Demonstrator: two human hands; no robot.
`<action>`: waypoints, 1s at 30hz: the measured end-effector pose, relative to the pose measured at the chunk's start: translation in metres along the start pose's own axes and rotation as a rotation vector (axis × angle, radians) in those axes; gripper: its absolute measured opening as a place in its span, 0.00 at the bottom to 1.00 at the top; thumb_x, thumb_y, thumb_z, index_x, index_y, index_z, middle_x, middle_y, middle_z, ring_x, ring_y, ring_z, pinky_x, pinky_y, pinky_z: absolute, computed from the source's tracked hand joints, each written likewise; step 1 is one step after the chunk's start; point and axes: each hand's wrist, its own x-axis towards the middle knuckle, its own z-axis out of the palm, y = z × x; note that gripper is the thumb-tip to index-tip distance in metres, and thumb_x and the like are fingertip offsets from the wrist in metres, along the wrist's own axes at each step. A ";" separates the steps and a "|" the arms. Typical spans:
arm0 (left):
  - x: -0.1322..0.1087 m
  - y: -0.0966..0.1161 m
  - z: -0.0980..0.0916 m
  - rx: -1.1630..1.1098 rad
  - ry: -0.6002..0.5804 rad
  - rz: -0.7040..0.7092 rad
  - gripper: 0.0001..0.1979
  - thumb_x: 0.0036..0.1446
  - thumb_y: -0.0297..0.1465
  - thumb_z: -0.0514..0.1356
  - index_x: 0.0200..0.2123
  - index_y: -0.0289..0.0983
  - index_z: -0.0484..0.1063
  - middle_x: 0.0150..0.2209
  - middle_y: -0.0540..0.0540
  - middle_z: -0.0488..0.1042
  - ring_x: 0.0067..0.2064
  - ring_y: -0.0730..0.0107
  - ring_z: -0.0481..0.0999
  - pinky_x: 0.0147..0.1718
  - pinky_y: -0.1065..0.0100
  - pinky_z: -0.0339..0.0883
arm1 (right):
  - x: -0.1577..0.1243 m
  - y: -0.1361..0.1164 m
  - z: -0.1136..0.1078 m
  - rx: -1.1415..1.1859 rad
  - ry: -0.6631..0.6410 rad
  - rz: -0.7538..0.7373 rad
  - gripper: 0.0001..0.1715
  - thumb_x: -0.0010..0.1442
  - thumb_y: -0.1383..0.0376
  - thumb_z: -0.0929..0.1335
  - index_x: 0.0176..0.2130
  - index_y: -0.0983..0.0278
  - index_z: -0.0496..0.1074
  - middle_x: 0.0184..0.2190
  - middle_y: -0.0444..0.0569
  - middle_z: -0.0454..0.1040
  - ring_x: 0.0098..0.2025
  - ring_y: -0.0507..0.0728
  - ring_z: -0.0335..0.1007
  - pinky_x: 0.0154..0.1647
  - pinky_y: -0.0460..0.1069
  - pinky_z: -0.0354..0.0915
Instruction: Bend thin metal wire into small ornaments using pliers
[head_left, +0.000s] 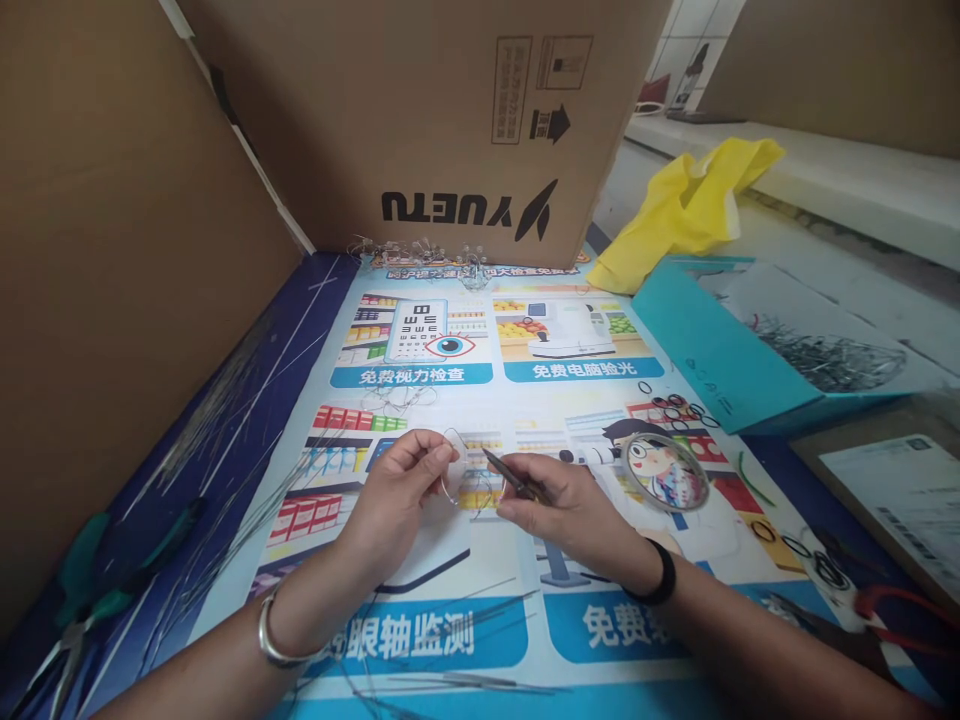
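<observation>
My left hand (411, 478) is closed in a pinch on a thin bent wire (464, 462) that curves round in a loop below the fingertips. Across from it, my right hand (559, 498) grips dark pointed pliers (517, 480), the tip aimed at the wire and a small gap away from my left fingers. Their handles are mostly hidden in my palm. More thin wire loops (401, 400) lie on the printed poster (502, 400) just beyond my hands, and straight wire pieces (480, 682) lie near the front edge.
Green-handled pliers (94, 590) lie at left beside long loose wires (225, 400). At right are a round clear dish (667, 472), small black rings (679, 405), a blue box (720, 350) of metal pieces, a yellow bag (675, 215) and red-handled pliers (900, 610). Cardboard (420, 120) stands behind.
</observation>
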 end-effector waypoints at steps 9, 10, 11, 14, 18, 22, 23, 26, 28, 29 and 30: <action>0.001 -0.001 -0.003 0.013 -0.070 -0.023 0.07 0.52 0.33 0.62 0.28 0.36 0.69 0.28 0.52 0.68 0.27 0.78 0.62 0.28 0.74 0.56 | 0.001 0.002 -0.006 0.100 -0.041 -0.027 0.13 0.56 0.61 0.68 0.41 0.63 0.73 0.34 0.45 0.72 0.35 0.52 0.67 0.36 0.46 0.63; 0.001 -0.001 -0.003 0.017 -0.079 -0.028 0.07 0.52 0.33 0.62 0.28 0.36 0.69 0.28 0.52 0.68 0.27 0.78 0.62 0.28 0.74 0.56 | 0.001 0.002 -0.007 0.105 -0.038 -0.029 0.13 0.56 0.61 0.68 0.40 0.63 0.73 0.34 0.45 0.72 0.35 0.52 0.67 0.36 0.46 0.63; 0.000 -0.001 -0.003 0.019 -0.089 -0.033 0.07 0.52 0.33 0.62 0.28 0.36 0.68 0.27 0.52 0.67 0.27 0.78 0.61 0.27 0.74 0.56 | 0.002 0.002 -0.007 0.103 -0.029 -0.029 0.13 0.55 0.60 0.68 0.40 0.64 0.73 0.33 0.45 0.72 0.35 0.52 0.66 0.36 0.46 0.63; -0.001 0.000 -0.002 0.020 -0.115 -0.052 0.08 0.53 0.34 0.61 0.28 0.36 0.67 0.27 0.52 0.66 0.26 0.78 0.61 0.27 0.74 0.54 | 0.003 0.002 -0.008 0.077 0.007 -0.026 0.13 0.54 0.60 0.69 0.39 0.64 0.73 0.33 0.45 0.72 0.35 0.52 0.66 0.35 0.46 0.63; -0.002 0.000 0.000 0.024 -0.185 -0.079 0.09 0.54 0.35 0.61 0.27 0.36 0.67 0.25 0.52 0.66 0.26 0.77 0.61 0.28 0.73 0.54 | 0.003 0.001 -0.009 0.117 0.022 0.006 0.13 0.55 0.59 0.68 0.38 0.64 0.72 0.32 0.46 0.71 0.34 0.52 0.66 0.35 0.47 0.63; -0.002 -0.001 0.002 0.024 -0.223 -0.107 0.09 0.53 0.34 0.61 0.28 0.35 0.67 0.25 0.51 0.66 0.27 0.77 0.61 0.29 0.73 0.55 | 0.004 0.003 -0.010 0.230 0.064 0.016 0.11 0.57 0.59 0.67 0.38 0.64 0.71 0.29 0.43 0.69 0.32 0.50 0.63 0.35 0.46 0.61; -0.002 -0.001 0.002 0.026 -0.217 -0.107 0.09 0.53 0.34 0.61 0.28 0.35 0.67 0.26 0.51 0.66 0.27 0.77 0.61 0.29 0.73 0.55 | 0.004 0.004 -0.010 0.253 0.080 0.013 0.11 0.58 0.59 0.67 0.37 0.64 0.70 0.28 0.42 0.68 0.30 0.49 0.62 0.33 0.45 0.60; -0.002 0.000 0.002 0.034 -0.203 -0.105 0.09 0.53 0.34 0.61 0.27 0.35 0.66 0.26 0.52 0.65 0.27 0.77 0.60 0.28 0.72 0.55 | 0.005 0.007 -0.010 0.305 0.093 0.016 0.10 0.57 0.60 0.68 0.37 0.64 0.70 0.26 0.41 0.66 0.29 0.48 0.59 0.31 0.45 0.58; -0.002 0.000 0.001 0.035 -0.206 -0.105 0.09 0.54 0.35 0.61 0.27 0.36 0.66 0.25 0.52 0.65 0.26 0.76 0.60 0.28 0.72 0.55 | 0.005 0.007 -0.010 0.310 0.077 0.027 0.10 0.56 0.60 0.69 0.36 0.64 0.70 0.28 0.42 0.66 0.30 0.48 0.60 0.33 0.45 0.58; -0.002 0.000 0.001 0.035 -0.208 -0.103 0.09 0.54 0.35 0.61 0.27 0.36 0.66 0.25 0.52 0.64 0.26 0.76 0.60 0.28 0.72 0.55 | 0.005 0.007 -0.010 0.307 0.066 0.030 0.10 0.55 0.60 0.69 0.36 0.64 0.70 0.29 0.42 0.67 0.31 0.49 0.60 0.33 0.45 0.58; -0.002 -0.001 0.000 0.036 -0.208 -0.102 0.09 0.54 0.35 0.60 0.28 0.36 0.65 0.25 0.52 0.64 0.26 0.76 0.60 0.28 0.72 0.55 | 0.004 0.007 -0.010 0.301 0.055 0.031 0.10 0.55 0.60 0.69 0.36 0.64 0.70 0.29 0.43 0.67 0.31 0.49 0.60 0.34 0.46 0.58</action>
